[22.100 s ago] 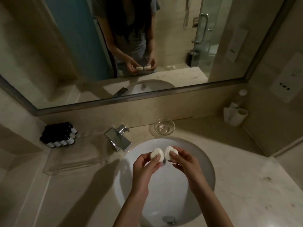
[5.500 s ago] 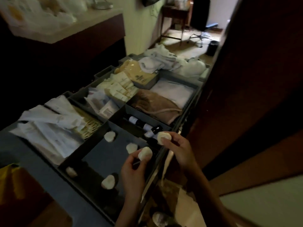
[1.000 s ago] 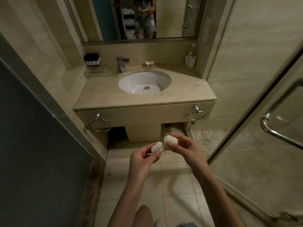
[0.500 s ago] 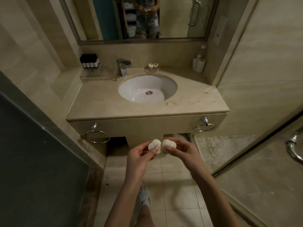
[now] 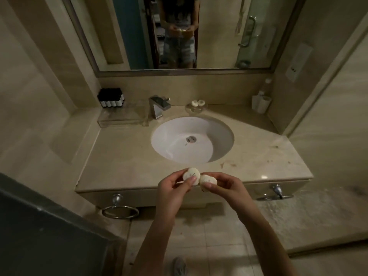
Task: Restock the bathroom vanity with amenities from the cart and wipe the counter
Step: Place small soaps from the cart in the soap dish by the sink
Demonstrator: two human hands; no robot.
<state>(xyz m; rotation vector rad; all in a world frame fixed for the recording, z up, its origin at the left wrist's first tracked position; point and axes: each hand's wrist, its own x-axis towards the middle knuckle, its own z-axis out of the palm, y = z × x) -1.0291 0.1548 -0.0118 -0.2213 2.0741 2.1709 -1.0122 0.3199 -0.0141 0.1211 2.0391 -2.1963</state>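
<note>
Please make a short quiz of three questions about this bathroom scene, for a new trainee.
1. True or false: the left hand and the right hand each pinch one soap.
2. How many soaps lie in the dish behind the sink? A one, B two, C four.
3. Fill in: the black bottles stand to the ___ of the tap.
Key: 1 true; 2 B; 3 left.

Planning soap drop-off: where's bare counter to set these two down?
Bare: counter left of sink, before the tray; also right of sink. Crowded: dish behind sink holds two soaps; cups fill back right corner.
</note>
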